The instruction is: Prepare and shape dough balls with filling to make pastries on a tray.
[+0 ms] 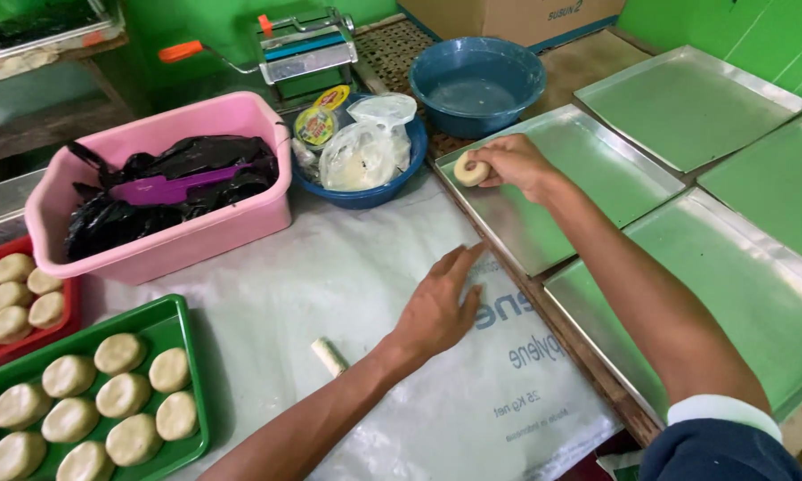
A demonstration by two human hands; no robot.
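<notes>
Here the right hand [512,165] is pinching a dough ring [470,169] at the metal tray's [588,191] near-left corner. The left hand [441,307] is lying open, flat on the plastic sheet [329,276].

Pale dough ring [469,169], hole through its middle (doughnut-shaped), tilted at metal tray's [597,169] near-left corner

Glossy metal tray [588,191] (smooth), matt pale dough ring [470,169].

Left hand [441,307] flat, palm down, fingers extended and close together, pressed onto the surface. Left forearm bare, running in from the lower edge. Right hand [512,165] reaching farther out than the left hand, fingers curled, fingertips pinched together. Right arm nearly straight, sleeve at the upper arm.
</notes>
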